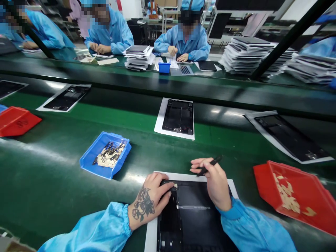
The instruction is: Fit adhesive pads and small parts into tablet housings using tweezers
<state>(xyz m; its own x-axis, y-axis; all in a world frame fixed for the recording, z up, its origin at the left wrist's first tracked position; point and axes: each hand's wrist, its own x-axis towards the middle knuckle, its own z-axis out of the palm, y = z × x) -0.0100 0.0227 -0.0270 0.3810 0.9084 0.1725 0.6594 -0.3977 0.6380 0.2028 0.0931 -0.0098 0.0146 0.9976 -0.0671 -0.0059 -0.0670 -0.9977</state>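
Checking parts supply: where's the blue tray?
In the head view, the blue tray sits on the green assembly belt, ahead and left of the person's left hand.

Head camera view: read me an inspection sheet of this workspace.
surface: glossy green conveyor belt.
job's things: black device panel on a white sheet.
clutter: blue tray of black and tan pieces; red tray of tan scraps.
grippers: left hand rests on the panel's edge; right hand holds a slim black tool.
cables: thin wire on the next panel along, hard to make out.
surroundings: co-workers in blue smocks across the line; stacked panels.
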